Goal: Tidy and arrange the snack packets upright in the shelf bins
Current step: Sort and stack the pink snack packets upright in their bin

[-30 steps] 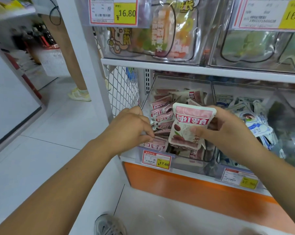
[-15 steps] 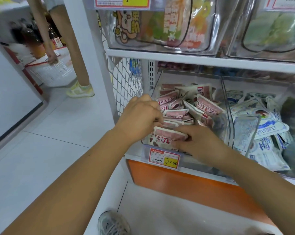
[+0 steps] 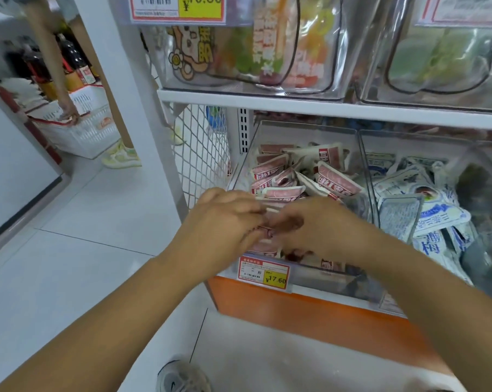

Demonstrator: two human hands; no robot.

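Pink-and-white snack packets (image 3: 335,183) fill the left clear bin (image 3: 243,168) on the lower shelf, some upright and some leaning. Both of my hands are at the front of this bin, fingertips nearly meeting. My left hand (image 3: 227,219) curls its fingers round the front packets (image 3: 267,234) from the left. My right hand (image 3: 321,226) curls over the same packets from the right, and most of them are hidden by it. The hands are motion-blurred. The neighbouring bin on the right holds jumbled blue-and-white packets (image 3: 437,215).
A yellow 17.60 price tag (image 3: 263,271) hangs on the bin front above an orange base (image 3: 309,315). The shelf above (image 3: 323,104) carries clear bins of colourful bags. Wire mesh (image 3: 202,154) closes the shelf's left side. In the aisle, a person holds a white basket (image 3: 78,128).
My right hand has brought its raised pink packet down into the front of the bin. Both hands have closed in on the front row.
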